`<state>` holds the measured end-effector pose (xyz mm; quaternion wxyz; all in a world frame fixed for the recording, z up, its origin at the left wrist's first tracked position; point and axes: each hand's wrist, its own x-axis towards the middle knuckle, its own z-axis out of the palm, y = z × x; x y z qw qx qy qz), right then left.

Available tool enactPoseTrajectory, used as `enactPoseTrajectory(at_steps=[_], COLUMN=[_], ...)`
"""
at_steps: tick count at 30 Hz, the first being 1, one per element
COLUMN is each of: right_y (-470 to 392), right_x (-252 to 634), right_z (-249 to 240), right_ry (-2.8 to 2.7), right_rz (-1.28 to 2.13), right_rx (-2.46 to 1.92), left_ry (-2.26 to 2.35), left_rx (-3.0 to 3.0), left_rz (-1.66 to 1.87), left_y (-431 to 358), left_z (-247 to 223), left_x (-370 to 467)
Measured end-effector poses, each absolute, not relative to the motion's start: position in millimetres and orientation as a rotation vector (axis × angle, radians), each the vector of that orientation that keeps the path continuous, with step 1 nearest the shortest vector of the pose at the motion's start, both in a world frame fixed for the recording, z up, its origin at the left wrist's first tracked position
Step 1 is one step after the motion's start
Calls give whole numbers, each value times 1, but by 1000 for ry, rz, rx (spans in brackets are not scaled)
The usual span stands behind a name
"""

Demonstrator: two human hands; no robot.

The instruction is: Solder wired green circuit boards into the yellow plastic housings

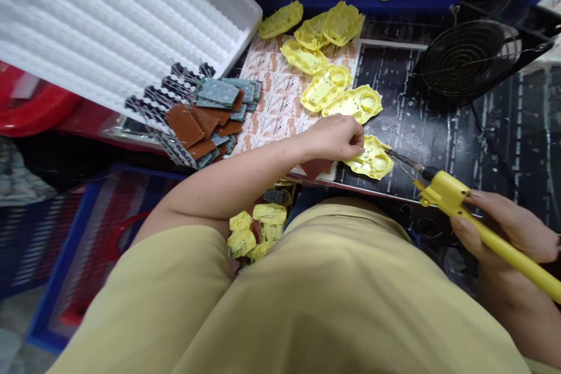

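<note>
A yellow plastic shell (376, 159) lies near the front edge of the black bench mat. My left hand (339, 139) is over the shell's left end, fingers curled into a pinch. Whatever sits between those fingertips is hidden. In my right hand (508, 225) is a yellow soldering gun (451, 194), its dark tip reaching the right edge of the same shell. A thin metal tube runs beside the tip. Just behind my left hand rests another yellow shell (362, 104), hollow side up, with more yellow shells (326, 87) in a line beyond it.
Left of the shells, green and brown circuit boards (219, 93) with wires are piled against a white foam tray (131, 17). A black fan (468, 58) stands at the back right. A blue bin (394, 6) of yellow shells borders the rear. Several yellow pieces (256, 231) lie below the bench edge.
</note>
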<state>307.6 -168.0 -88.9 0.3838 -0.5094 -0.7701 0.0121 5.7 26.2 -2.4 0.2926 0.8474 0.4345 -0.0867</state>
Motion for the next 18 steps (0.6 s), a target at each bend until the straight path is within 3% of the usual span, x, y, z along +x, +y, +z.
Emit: enactPoseTrajectory(at_steps=[6,18], right_y=[-141,-134], right_x=[274,294], right_z=[-79,-74], right_ry=[-1931,-2122], right_rz=[57,95], right_rx=[-988,-971], left_ry=[1209,1167], left_rx=[2249,2312], left_rz=[-348,-256], left_y=[28,32], left_z=[4,-6], left_x=[13,11])
